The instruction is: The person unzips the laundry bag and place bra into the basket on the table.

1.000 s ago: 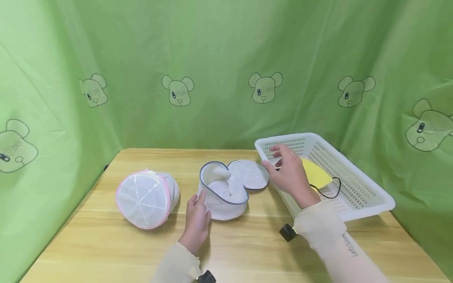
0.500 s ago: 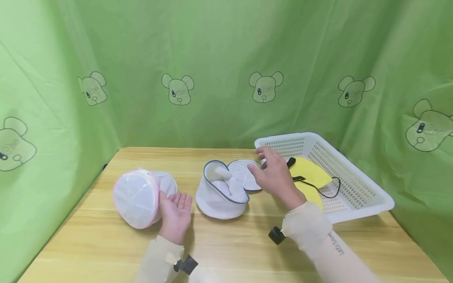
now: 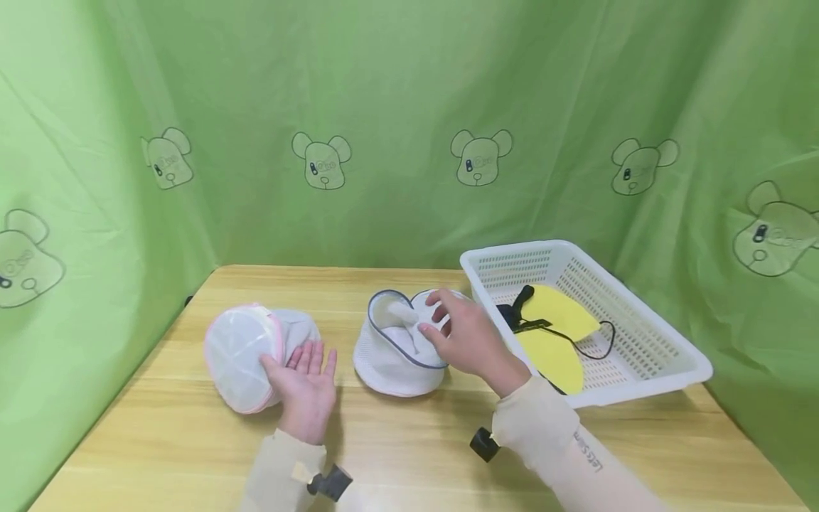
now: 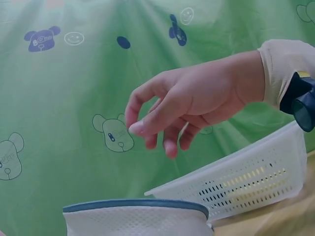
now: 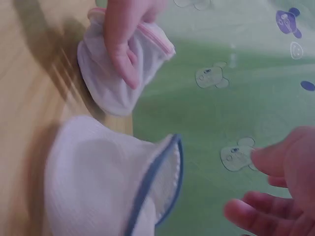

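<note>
On the left of the table lies a white mesh laundry bag with pink trim (image 3: 239,363), its round end facing the head camera. My left hand (image 3: 306,391) is at its right side, palm up with fingers extended and apart; the thumb overlaps the bag's edge, and contact is hard to tell. A second mesh laundry bag with blue trim (image 3: 397,370) stands mid-table, its top unzipped and white padding visible inside. Over its flipped-back lid hovers my right hand (image 3: 470,341), fingers loosely bent and holding nothing. That hand (image 4: 192,98) appears above the blue rim in the left wrist view.
A white plastic basket (image 3: 640,387) stands on the right of the wooden table (image 3: 409,455). Inside are yellow fabric pieces (image 3: 563,313) with black cords and a black part. Green curtain (image 3: 397,213) with bear prints hangs around the table.
My left hand has left the blue-trimmed bag, moved left to the pink-trimmed bag and turned palm up. My right hand has come left from the basket to above the blue-trimmed bag's lid.
</note>
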The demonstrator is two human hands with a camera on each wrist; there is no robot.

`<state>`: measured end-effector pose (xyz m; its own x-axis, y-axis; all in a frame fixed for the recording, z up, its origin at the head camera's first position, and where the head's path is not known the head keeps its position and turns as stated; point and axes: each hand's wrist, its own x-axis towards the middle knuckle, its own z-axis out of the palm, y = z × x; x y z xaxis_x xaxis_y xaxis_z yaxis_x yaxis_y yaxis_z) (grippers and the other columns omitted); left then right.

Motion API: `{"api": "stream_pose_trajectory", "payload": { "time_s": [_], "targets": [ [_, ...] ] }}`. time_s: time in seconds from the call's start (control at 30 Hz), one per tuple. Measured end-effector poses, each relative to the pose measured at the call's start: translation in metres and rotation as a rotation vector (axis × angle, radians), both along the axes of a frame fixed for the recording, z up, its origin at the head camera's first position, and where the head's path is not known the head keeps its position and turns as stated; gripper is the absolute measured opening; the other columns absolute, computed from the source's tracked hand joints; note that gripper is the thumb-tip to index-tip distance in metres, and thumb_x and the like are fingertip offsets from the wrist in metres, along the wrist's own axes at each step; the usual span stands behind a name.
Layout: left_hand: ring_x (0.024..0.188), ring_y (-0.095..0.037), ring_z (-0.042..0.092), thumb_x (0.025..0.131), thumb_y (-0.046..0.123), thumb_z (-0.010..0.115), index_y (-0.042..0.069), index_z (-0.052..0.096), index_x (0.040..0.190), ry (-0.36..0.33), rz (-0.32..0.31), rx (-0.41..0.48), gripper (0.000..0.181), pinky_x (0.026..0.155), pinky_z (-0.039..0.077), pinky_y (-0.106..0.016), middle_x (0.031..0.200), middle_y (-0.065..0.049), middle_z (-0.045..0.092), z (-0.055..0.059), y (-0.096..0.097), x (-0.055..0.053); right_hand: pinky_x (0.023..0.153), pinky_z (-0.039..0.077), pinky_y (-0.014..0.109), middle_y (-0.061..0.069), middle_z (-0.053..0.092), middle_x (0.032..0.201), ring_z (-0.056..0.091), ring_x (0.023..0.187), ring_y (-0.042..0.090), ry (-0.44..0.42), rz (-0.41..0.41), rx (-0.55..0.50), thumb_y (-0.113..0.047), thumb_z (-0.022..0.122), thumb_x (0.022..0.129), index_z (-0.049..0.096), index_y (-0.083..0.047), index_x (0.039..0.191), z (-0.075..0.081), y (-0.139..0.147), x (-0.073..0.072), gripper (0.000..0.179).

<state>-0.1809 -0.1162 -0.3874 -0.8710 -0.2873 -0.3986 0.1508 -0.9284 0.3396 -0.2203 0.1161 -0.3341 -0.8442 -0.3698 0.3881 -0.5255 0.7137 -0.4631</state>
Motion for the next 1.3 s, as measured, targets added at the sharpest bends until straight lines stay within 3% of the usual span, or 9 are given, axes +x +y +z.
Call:
{"api": "stream_pose_trajectory", "payload": {
  "time_s": [0.17,0.4,0.53,0.67,0.77,0.97,1.17,1.3],
  "targets": [
    [0.142,-0.02,0.024,0.101,0.058,0.019,0.014,0.012,0.147,-0.011,-0.017,-0.026,0.064,0.113,0.027,-0.039,0.157,-0.004,0.019,-0.001,0.0,-0.002,0.061,0.048,0.026,-0.006,0.062,0.076,0.056,0.062,0.007,-0.034,0.12,0.059,-0.02,0.071,0.088,0.057,-0.011,0.098,-0.006,-0.01,0.005,0.019],
    [0.141,-0.02,0.026,0.105,0.043,0.022,0.009,0.018,0.151,-0.003,-0.052,-0.06,0.057,0.111,0.031,-0.034,0.155,-0.005,0.024,0.0,0.002,-0.007,0.061,0.048,0.022,-0.009,0.062,0.075,0.054,0.064,0.003,-0.146,0.361,0.107,-0.017,0.067,0.091,0.06,-0.012,0.091,-0.021,-0.017,0.007,0.009],
    [0.139,-0.02,0.03,0.107,0.036,0.024,0.008,0.019,0.151,-0.004,-0.068,-0.069,0.053,0.109,0.034,-0.033,0.15,-0.006,0.031,0.0,0.002,-0.008,0.067,0.05,0.022,-0.006,0.067,0.081,0.059,0.069,0.003,-0.221,0.472,0.171,-0.015,0.066,0.092,0.065,-0.011,0.096,-0.032,-0.019,0.006,0.006],
    [0.139,-0.021,0.031,0.107,0.035,0.025,0.005,0.018,0.151,-0.005,-0.087,-0.085,0.054,0.108,0.035,-0.033,0.148,-0.008,0.032,-0.001,0.003,-0.009,0.077,0.052,0.023,-0.002,0.07,0.093,0.063,0.081,0.004,-0.329,0.533,0.237,-0.013,0.064,0.093,0.067,-0.006,0.108,-0.041,-0.022,0.007,0.016],
    [0.139,-0.022,0.031,0.106,0.035,0.024,0.003,0.019,0.15,-0.001,-0.102,-0.093,0.054,0.108,0.035,-0.032,0.149,-0.01,0.032,-0.001,0.004,-0.008,0.083,0.051,0.024,0.001,0.07,0.101,0.064,0.09,0.007,-0.384,0.55,0.311,-0.013,0.064,0.094,0.067,-0.005,0.114,-0.047,-0.024,0.008,0.022],
    [0.137,-0.025,0.033,0.106,0.036,0.025,0.0,0.02,0.148,-0.003,-0.141,-0.115,0.055,0.109,0.033,-0.033,0.147,-0.014,0.032,-0.002,0.006,-0.007,0.09,0.048,0.027,0.001,0.068,0.109,0.061,0.099,0.01,-0.405,0.537,0.426,-0.017,0.065,0.093,0.064,-0.007,0.122,-0.057,-0.027,0.01,0.031],
    [0.135,-0.025,0.036,0.106,0.036,0.029,-0.001,0.022,0.146,-0.037,-0.168,-0.139,0.054,0.108,0.035,-0.034,0.138,-0.014,0.039,-0.005,0.008,-0.007,0.102,0.042,0.037,0.003,0.062,0.126,0.055,0.119,0.02,-0.402,0.472,0.424,-0.027,0.064,0.094,0.058,-0.009,0.131,-0.066,-0.029,0.006,0.042],
    [0.133,-0.025,0.037,0.106,0.035,0.033,0.0,0.029,0.139,-0.045,-0.182,-0.161,0.048,0.106,0.038,-0.033,0.131,-0.014,0.042,-0.006,0.009,-0.006,0.107,0.035,0.045,0.016,0.048,0.142,0.046,0.129,0.032,-0.393,0.366,0.379,-0.028,0.065,0.093,0.056,-0.008,0.132,-0.07,-0.028,-0.002,0.045]
  ]
}}
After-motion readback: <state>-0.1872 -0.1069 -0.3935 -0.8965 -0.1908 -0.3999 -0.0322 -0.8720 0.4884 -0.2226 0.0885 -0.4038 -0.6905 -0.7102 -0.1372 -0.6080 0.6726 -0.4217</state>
